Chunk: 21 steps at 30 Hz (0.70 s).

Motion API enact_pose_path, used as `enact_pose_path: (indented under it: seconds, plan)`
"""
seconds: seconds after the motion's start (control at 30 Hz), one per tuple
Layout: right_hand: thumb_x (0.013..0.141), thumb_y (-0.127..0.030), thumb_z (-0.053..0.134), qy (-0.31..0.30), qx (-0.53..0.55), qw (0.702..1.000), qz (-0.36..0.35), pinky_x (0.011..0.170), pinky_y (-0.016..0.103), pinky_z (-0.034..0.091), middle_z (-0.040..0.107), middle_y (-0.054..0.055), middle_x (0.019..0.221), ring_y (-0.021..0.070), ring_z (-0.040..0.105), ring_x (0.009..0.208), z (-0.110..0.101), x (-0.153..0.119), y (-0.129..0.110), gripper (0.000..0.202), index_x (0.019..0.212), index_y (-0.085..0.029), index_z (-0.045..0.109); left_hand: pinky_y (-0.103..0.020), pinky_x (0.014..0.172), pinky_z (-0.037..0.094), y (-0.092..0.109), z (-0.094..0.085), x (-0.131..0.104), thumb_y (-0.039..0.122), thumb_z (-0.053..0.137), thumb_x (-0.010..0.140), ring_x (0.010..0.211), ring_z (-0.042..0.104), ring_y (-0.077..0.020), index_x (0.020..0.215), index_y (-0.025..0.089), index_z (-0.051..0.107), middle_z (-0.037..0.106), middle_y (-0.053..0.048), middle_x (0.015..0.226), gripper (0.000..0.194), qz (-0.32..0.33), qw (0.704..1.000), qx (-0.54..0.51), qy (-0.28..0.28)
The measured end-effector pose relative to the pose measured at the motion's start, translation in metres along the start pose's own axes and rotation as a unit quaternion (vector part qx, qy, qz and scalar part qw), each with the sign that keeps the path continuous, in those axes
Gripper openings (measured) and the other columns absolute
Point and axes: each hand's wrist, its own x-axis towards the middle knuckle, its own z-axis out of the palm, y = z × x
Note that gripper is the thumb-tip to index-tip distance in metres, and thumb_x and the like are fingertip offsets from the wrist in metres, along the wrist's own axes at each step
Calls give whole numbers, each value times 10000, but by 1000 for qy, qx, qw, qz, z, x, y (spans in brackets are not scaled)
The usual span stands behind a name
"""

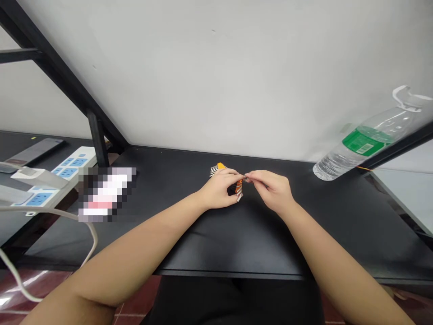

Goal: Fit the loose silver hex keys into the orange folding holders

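My left hand (221, 187) is wrapped around a small orange, black and white object (239, 187) with thin white ribs along its edges. Most of it is hidden by the fingers, and its kind cannot be made out. A yellow-orange end (221, 165) sticks out beyond the knuckles. My right hand (272, 187) is closed in a pinch at the object's right side, thumb and forefinger together. What lies between those fingertips is too small to name. Both hands meet just above the black tabletop (233, 243).
A clear water bottle (360, 144) with a green label leans at the right by the wall. On the left lie a blurred-out item (107, 195), a white power strip (72, 169) with a plugged-in charger (42, 178), a phone (35, 151) and a white cable (93, 234).
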Motion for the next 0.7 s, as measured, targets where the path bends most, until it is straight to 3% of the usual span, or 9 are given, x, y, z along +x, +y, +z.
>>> enact_pose_path:
  seconds: [0.13,0.7]
  plan:
    - [993,-83,555,-36,-59,996,-50,866,330,647,805,34,1111,189,778,987,0,2,-8,311,1171,-257,740,-459,1109,494,2,-1,-1,251,713,781,1257,628,-286,1226,209,704,727,-98,1210,447,6,1000,-3,8]
    - [965,-131,613,-7,52,998,35,797,365,638,785,61,1017,200,746,908,12,-1,-8,204,1013,-253,769,-465,1101,507,3,3,-3,305,734,814,1256,640,-284,1252,225,698,724,-105,1231,447,25,998,8,58]
